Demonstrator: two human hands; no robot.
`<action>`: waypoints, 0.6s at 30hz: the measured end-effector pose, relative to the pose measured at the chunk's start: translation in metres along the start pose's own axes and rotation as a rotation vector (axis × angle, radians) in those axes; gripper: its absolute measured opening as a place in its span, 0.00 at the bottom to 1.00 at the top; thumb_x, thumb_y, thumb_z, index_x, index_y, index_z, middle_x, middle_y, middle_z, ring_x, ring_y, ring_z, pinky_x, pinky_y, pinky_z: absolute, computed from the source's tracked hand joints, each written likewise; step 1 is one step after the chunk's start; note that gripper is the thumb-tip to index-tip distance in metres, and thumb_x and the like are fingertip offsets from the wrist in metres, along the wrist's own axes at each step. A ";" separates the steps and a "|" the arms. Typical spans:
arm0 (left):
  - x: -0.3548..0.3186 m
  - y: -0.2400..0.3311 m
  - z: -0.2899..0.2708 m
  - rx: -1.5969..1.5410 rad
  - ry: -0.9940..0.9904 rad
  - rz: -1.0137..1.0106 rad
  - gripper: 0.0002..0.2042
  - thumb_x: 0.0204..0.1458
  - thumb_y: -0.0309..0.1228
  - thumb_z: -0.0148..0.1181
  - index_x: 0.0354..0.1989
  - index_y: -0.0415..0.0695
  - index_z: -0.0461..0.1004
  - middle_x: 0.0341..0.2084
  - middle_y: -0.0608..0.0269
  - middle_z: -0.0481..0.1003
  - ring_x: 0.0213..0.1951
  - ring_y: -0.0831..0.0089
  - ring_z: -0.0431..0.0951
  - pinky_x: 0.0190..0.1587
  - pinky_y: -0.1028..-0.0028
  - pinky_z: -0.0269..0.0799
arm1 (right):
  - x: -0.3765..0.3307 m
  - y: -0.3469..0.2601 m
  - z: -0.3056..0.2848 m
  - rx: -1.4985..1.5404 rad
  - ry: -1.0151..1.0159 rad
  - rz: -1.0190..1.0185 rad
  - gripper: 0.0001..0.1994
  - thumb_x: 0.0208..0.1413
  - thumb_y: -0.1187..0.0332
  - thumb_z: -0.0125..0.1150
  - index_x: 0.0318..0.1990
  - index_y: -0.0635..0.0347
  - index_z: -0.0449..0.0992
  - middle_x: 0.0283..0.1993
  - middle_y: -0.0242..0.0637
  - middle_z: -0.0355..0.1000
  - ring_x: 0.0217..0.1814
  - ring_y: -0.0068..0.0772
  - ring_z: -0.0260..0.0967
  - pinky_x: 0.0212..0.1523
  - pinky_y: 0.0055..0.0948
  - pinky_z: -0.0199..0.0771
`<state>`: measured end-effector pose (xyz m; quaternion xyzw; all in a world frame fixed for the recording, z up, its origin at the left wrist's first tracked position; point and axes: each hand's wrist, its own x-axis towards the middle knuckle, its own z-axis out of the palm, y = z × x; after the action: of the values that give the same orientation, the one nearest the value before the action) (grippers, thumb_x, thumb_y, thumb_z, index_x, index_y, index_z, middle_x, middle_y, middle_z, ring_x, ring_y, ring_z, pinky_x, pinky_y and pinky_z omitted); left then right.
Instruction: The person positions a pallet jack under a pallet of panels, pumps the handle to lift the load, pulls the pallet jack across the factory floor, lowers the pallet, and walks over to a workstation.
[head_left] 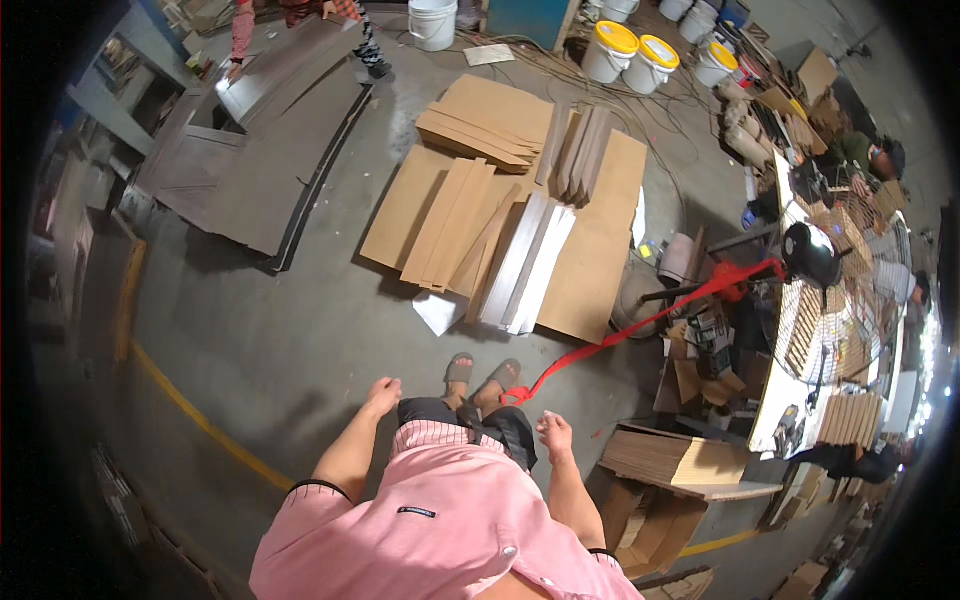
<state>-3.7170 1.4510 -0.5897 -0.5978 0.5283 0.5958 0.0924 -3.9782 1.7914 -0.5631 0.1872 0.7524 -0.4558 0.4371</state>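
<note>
My left hand (382, 397) hangs beside my left hip with its fingers loosely curled, and nothing shows in it. On the other side, my right hand (555, 435) is also curled, near my right hip and likewise with nothing visible in it. Neither hand touches anything. Nearest in front of my feet lie long grey and white strips (528, 262) in a bundle on flattened brown cardboard (590, 240). Beside them are folded cardboard strips (447, 225), with more stacked cardboard strips (475, 135) and grey-brown angled strips (587, 155) farther away.
A red strap (640, 325) stretches from near my feet to a cluttered workbench (768, 400) at right. Cardboard boxes (680, 465) stand near my right side. A person bends over grey panels (235, 190) at far left. White buckets (433, 25) stand at the back.
</note>
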 end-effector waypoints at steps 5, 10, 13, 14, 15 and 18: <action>-0.042 -0.063 -0.006 -0.031 0.110 -0.218 0.16 0.60 0.41 0.52 0.32 0.38 0.73 0.24 0.63 0.76 0.24 0.74 0.75 0.30 0.71 0.73 | 0.024 0.015 0.000 -0.124 -0.096 0.069 0.12 0.62 0.61 0.54 0.44 0.58 0.77 0.36 0.30 0.77 0.33 0.23 0.73 0.27 0.22 0.67; -0.080 -0.061 0.016 0.003 0.173 -0.234 0.16 0.60 0.42 0.54 0.36 0.38 0.75 0.29 0.61 0.79 0.29 0.74 0.77 0.32 0.70 0.75 | 0.059 0.012 -0.013 -0.094 -0.126 0.140 0.11 0.61 0.61 0.55 0.42 0.56 0.77 0.36 0.30 0.77 0.33 0.24 0.74 0.25 0.22 0.66; -0.091 -0.023 0.031 -0.039 0.176 -0.246 0.17 0.60 0.41 0.53 0.41 0.38 0.75 0.32 0.61 0.80 0.29 0.74 0.78 0.35 0.72 0.74 | 0.092 0.014 -0.018 -0.182 -0.137 0.029 0.10 0.61 0.61 0.55 0.39 0.57 0.77 0.31 0.30 0.75 0.28 0.24 0.73 0.21 0.24 0.65; -0.092 -0.008 0.034 -0.053 0.169 -0.214 0.17 0.61 0.41 0.53 0.43 0.38 0.75 0.33 0.62 0.80 0.30 0.74 0.78 0.36 0.73 0.74 | 0.107 0.011 -0.018 -0.177 -0.141 0.032 0.10 0.61 0.61 0.55 0.39 0.57 0.77 0.31 0.30 0.75 0.28 0.24 0.73 0.21 0.24 0.65; -0.090 0.002 0.034 -0.037 0.152 -0.158 0.18 0.61 0.42 0.52 0.46 0.39 0.75 0.35 0.62 0.80 0.32 0.74 0.78 0.40 0.73 0.73 | 0.124 0.012 -0.020 -0.204 -0.138 -0.018 0.10 0.61 0.61 0.55 0.38 0.57 0.77 0.30 0.30 0.75 0.27 0.24 0.73 0.21 0.24 0.65; -0.091 0.032 0.033 -0.004 0.158 -0.085 0.19 0.61 0.43 0.52 0.49 0.39 0.74 0.38 0.61 0.80 0.34 0.74 0.79 0.43 0.73 0.72 | 0.135 -0.013 -0.021 -0.260 -0.116 -0.100 0.11 0.61 0.61 0.55 0.36 0.58 0.78 0.29 0.29 0.75 0.25 0.24 0.73 0.20 0.24 0.64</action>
<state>-3.7368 1.5096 -0.5085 -0.6651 0.5067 0.5435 0.0745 -4.0707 1.7867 -0.6641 0.0649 0.7869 -0.3857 0.4772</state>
